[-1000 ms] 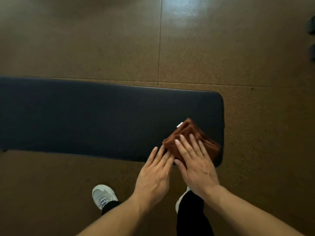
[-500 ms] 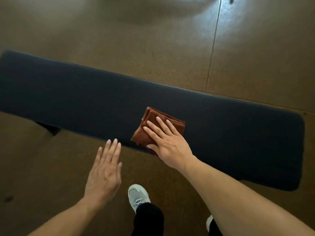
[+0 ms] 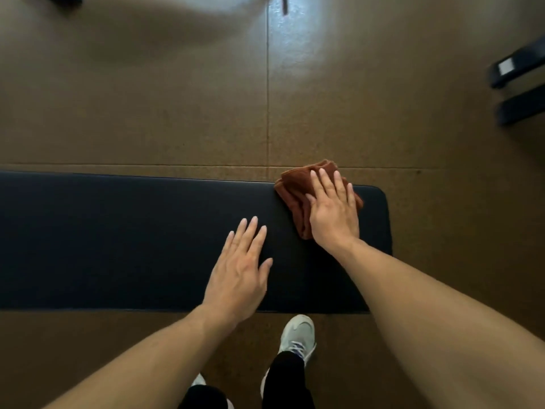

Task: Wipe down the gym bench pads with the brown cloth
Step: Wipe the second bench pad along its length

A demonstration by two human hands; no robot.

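A long dark bench pad (image 3: 118, 240) runs across the view from the left edge to its rounded right end. The folded brown cloth (image 3: 293, 191) lies at the pad's far right corner, partly overhanging the far edge. My right hand (image 3: 333, 211) presses flat on the cloth with straight fingers. My left hand (image 3: 240, 273) is spread flat over the pad to the left of the cloth, fingers straight, holding nothing; whether it touches the pad I cannot tell.
Brown speckled floor (image 3: 147, 113) with seams surrounds the bench. Dark equipment parts (image 3: 519, 90) sit at the upper right. My legs and grey shoes (image 3: 298, 338) stand at the pad's near edge.
My right hand has slid the cloth from the pad's near edge toward the far right corner. My left hand has come up from over the floor to over the pad.
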